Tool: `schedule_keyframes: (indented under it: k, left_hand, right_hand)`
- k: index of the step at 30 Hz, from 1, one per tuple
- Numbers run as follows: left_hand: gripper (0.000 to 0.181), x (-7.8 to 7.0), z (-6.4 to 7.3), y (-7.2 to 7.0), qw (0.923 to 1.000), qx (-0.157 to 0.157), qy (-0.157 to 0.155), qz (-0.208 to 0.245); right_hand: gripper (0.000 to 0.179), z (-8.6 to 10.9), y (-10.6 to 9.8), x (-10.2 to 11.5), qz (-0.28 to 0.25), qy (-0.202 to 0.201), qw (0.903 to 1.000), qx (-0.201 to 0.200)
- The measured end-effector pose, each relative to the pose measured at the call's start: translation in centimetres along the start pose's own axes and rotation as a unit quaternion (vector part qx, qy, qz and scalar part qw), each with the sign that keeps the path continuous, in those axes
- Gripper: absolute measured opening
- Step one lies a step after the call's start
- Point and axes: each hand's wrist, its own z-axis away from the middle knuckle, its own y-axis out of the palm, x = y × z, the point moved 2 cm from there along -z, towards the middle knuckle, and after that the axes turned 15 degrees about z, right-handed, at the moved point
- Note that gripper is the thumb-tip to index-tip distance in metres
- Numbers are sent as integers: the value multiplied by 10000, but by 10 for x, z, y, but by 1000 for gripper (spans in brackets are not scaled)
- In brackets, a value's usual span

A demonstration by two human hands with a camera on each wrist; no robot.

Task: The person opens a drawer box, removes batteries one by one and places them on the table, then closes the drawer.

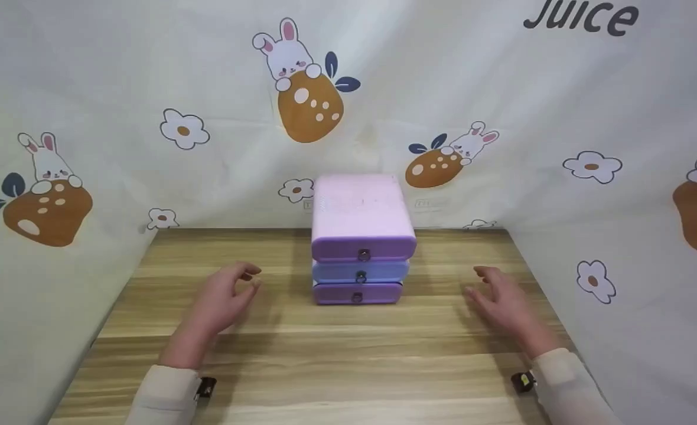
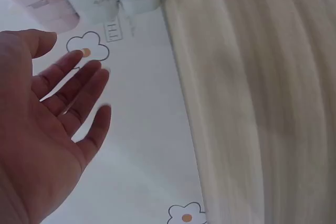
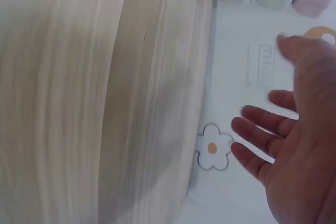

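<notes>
A small chest of three drawers (image 1: 363, 209) stands at the middle back of the table, with a pink top. Its top and bottom drawer fronts are purple and the middle one is blue, each with a small round knob; all three look pushed in. To its left, my left hand (image 1: 221, 298) hovers over the table with fingers loosely bent and nothing in them. My right hand (image 1: 505, 304) is held likewise on the right side, apart from the chest. Both wrist views show the relaxed fingers (image 2: 79, 95) and bare palms, with the chest's side at the upper edge.
The wood-grain table (image 1: 348, 366) meets a white cloth backdrop (image 1: 224, 71) printed with rabbits, strawberries and flowers at the back and both sides. The chest's back is close to the rear cloth. A small black device (image 1: 524, 382) sits at each wrist.
</notes>
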Motion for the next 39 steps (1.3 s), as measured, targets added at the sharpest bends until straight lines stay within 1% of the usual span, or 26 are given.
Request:
schedule_keyframes:
  k: [2,5,9,11,13,16,18,21,25,28,32,35,39]
  left_hand:
    - [23,-4,-3,0,9994,11,-50,343]
    - [22,-14,-12,0,9981,0,-13,616]
    - [22,-33,-34,4,9968,-83,240,756]
    - [25,-43,-47,7,9957,-134,262,874]
    - [29,-53,-61,11,9940,-154,195,1062]
    - [35,-66,-79,16,9908,-140,-10,1344]
    - [37,-73,-89,18,9879,-101,-71,1548]
    - [40,-83,-101,21,9850,-87,-101,1720]
    - [49,-95,-113,27,9852,-135,-111,1703]
    - [57,-103,-121,34,9878,-179,-220,1531]
    - [69,-109,-131,46,9895,-183,-438,1362]
    - [78,-110,-137,54,9881,-160,-641,1391]
    - [84,-110,-141,62,9827,-86,-949,1590]
  right_hand:
    - [58,1,4,4,-149,90,9998,66]
    - [55,2,10,10,-303,220,9992,141]
    - [48,2,15,15,-506,233,9983,185]
    - [46,2,17,16,-557,229,9979,219]
    - [47,4,19,17,-588,211,9977,259]
    - [51,6,22,19,-623,194,9974,298]
    - [52,7,24,21,-644,160,9974,288]
    - [50,7,25,23,-617,65,9978,214]
    - [44,5,28,25,-571,-30,9983,130]
    - [43,5,27,25,-574,-80,9983,113]
    - [42,7,27,27,-565,-107,9983,93]
    - [41,8,27,30,-528,-126,9985,96]
    - [38,10,27,35,-510,-146,9985,157]
